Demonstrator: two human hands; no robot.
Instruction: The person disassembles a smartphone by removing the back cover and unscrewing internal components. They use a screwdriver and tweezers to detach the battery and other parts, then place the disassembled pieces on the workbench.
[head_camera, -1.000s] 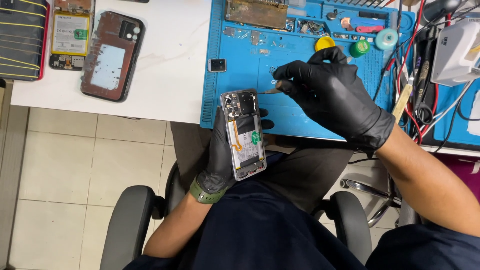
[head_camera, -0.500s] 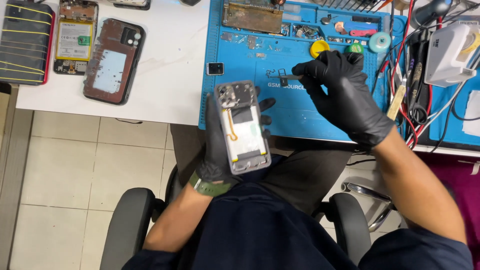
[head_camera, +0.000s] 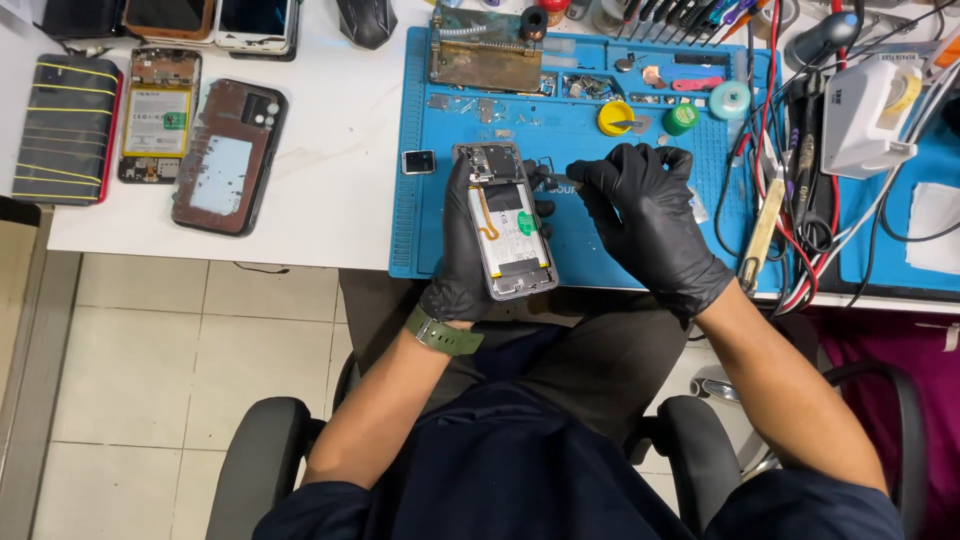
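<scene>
Phone (head_camera: 510, 225) lower, left hand (head_camera: 462, 250) gripping

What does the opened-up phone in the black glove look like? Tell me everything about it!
The opened phone has its back cover off, so its insides show: a pale battery area with a small green sticker, an orange ribbon strip curving down, and dark camera parts at the top. Its frame looks like grey metal. It lies lengthwise, slightly tilted, over the blue mat at the desk edge. The gloved left hand grips it from beneath; the gloved right hand is beside its top.
</scene>
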